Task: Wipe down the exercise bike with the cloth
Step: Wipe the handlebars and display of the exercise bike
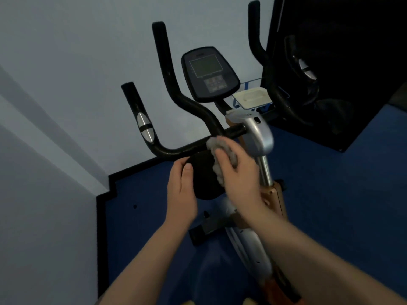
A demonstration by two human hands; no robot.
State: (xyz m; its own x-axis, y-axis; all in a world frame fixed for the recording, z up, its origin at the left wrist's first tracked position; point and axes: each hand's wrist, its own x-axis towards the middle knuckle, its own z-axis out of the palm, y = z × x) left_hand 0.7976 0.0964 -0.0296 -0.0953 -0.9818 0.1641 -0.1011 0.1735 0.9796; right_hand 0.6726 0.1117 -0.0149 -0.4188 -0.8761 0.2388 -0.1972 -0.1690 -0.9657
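Blue floor, grey wall; exercise bike (253,137) ahead.
Your right hand (240,172) presses the cloth (217,146), probably on the seat (203,179); left hand (181,190) grips the seat's left edge.

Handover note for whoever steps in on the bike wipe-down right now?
Left hand: grips the edge of the black seat, steadying it.
Right hand: presses the grey cloth on the seat's far end, by the handlebar.
Done: cannot tell which parts are already wiped.
Left: seat in progress; assume handlebar, console and silver frame need wiping.
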